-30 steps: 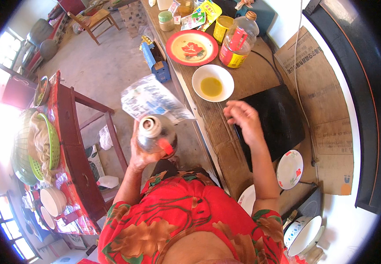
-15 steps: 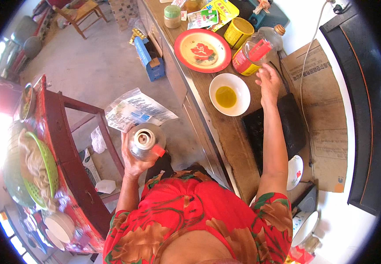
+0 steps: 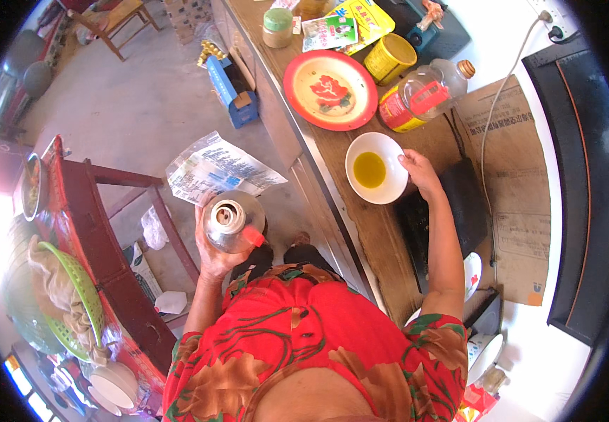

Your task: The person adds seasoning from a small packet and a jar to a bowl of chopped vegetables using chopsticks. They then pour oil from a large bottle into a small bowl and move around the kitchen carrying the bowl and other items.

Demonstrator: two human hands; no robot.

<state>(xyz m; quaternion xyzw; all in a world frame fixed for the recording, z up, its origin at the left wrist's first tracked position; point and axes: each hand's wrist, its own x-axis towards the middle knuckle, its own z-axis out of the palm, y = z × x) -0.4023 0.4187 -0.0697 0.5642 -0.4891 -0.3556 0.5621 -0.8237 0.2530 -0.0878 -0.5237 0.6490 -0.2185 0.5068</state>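
Note:
My left hand (image 3: 214, 254) is wrapped round a clear bottle (image 3: 228, 243) with an uncapped silvery neck and a red handle, held up in front of my body. A printed clear-and-white plastic sheet (image 3: 216, 172) shows just beyond this bottle; whether my fingers hold it too, I cannot tell. With thumb and fingers, my right hand (image 3: 421, 171) grips the right rim of a white bowl (image 3: 393, 188) over the wooden counter. Yellow-green oil (image 3: 370, 170) pools in the bottom of the bowl. Behind it stands another clear bottle (image 3: 417, 91) with a red handle and brown cap.
On the counter (image 3: 332, 151) are a red-rimmed plate (image 3: 297, 88), a yellow tub (image 3: 390, 59), a green-lidded jar (image 3: 277, 28) and seasoning packets (image 3: 329, 34). A black flat appliance (image 3: 445, 218) lies near my right forearm. A dark red table (image 3: 100, 246) with a green basket (image 3: 93, 302) stands left.
My right hand has come back from beside the far bottle and taken hold of the bowl's rim. The bowl now sits slightly tilted. My left hand still holds its bottle.

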